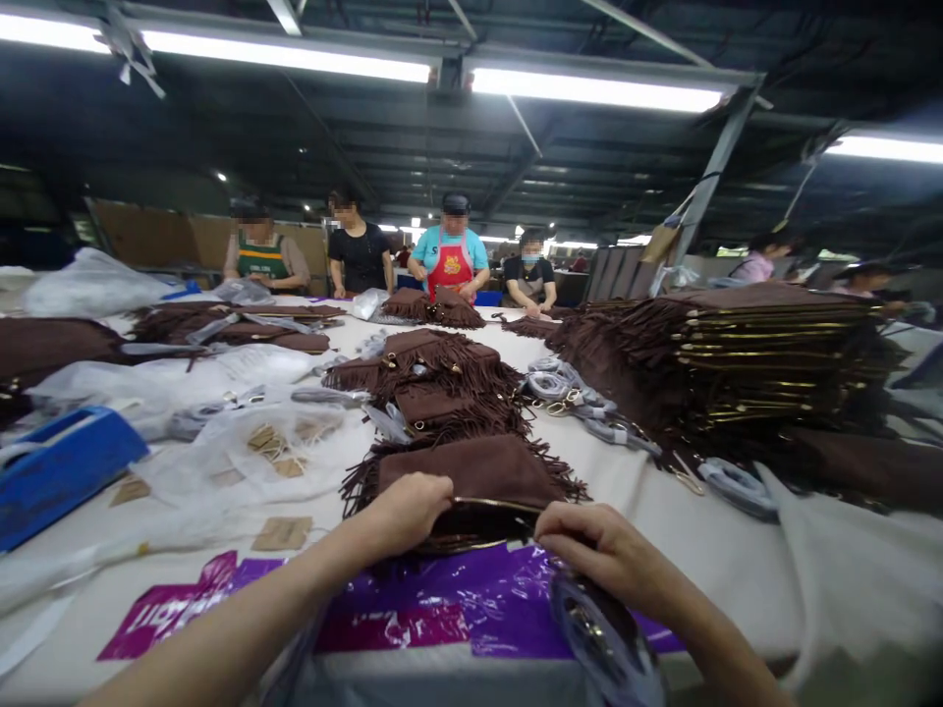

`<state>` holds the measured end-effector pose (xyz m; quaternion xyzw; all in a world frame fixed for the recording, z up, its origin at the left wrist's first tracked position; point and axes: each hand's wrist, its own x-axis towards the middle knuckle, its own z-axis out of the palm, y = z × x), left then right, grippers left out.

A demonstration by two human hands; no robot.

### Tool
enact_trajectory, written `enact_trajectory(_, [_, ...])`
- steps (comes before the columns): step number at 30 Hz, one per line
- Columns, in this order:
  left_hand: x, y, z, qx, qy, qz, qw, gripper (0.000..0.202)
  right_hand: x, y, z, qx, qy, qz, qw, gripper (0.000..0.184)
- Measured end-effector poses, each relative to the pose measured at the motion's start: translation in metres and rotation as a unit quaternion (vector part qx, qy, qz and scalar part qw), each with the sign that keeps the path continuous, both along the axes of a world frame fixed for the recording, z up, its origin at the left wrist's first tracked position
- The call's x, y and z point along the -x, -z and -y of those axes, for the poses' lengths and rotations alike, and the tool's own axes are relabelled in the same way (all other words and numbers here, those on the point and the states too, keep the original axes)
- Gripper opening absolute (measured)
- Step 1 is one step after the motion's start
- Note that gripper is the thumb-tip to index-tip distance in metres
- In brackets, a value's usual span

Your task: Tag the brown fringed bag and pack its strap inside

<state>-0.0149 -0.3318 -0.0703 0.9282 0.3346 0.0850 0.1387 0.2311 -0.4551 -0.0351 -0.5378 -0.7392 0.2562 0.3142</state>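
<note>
A brown suede fringed bag lies in front of me on the white table, its gold zipper edge facing me. My left hand is closed on the left end of the bag's zipper opening. My right hand pinches the right end of the same opening. Purple plastic bags lie flat under my wrists. A clear-wrapped strap bundle rests by my right forearm.
More fringed bags lie behind in a heap, and a tall stack stands at right. Wrapped straps, clear plastic bags with paper tags and a blue tray sit around. Several people work at the far side.
</note>
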Motion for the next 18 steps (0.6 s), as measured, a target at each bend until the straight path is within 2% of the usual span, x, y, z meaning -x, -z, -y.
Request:
enact_trajectory(3, [0.005, -0.014, -0.021, 0.086, -0.021, 0.112, 0.99, 0.021, 0.021, 0.004, -0.017, 0.0, -0.056, 0.056, 0.997, 0.021])
enact_trajectory(5, [0.01, -0.015, -0.032, 0.107, -0.029, 0.139, 0.984, 0.02, 0.031, 0.009, -0.031, -0.033, -0.073, 0.082, 0.993, 0.021])
enact_trajectory(8, [0.016, -0.003, -0.041, 0.13, -0.057, 0.16, 0.977, 0.022, 0.043, 0.025, -0.052, -0.076, -0.084, 0.12, 0.986, 0.019])
enact_trajectory(13, [0.019, 0.026, -0.054, 0.185, -0.119, 0.2, 0.955, 0.025, 0.063, 0.053, -0.069, -0.044, -0.024, 0.163, 0.985, 0.017])
enact_trajectory(18, [0.017, 0.041, -0.065, 0.228, -0.156, 0.223, 0.935, 0.023, 0.089, 0.058, -0.077, -0.021, -0.014, 0.037, 0.999, 0.016])
